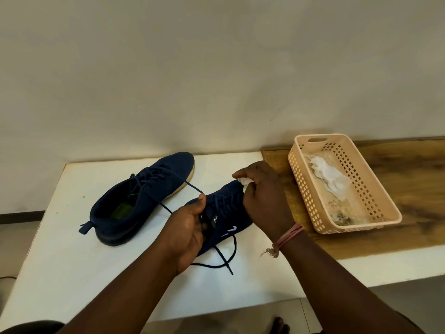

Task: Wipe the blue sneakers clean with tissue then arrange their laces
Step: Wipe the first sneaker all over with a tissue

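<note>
Wiping the nearer sneaker (226,220), toe pointing away and right.
Right hand (262,196) pinches tissue (244,182) at the toe; left hand (187,235) apparently grips its collar.

Seen from a single head-worn wide-angle camera, looking forward and steeply down over both forearms onto a white table (60,261). Close to the work: left hand (185,233) and right hand (262,196) near frame centre, around one blue sneaker (226,220), with the other sneaker (142,198) just beyond. Facing a plain wall (216,68) filling the upper half. Peach basket (390,213) on a wooden counter (421,179) at right. Straight edges bowed outward by the lens. No second view to compare.
</note>
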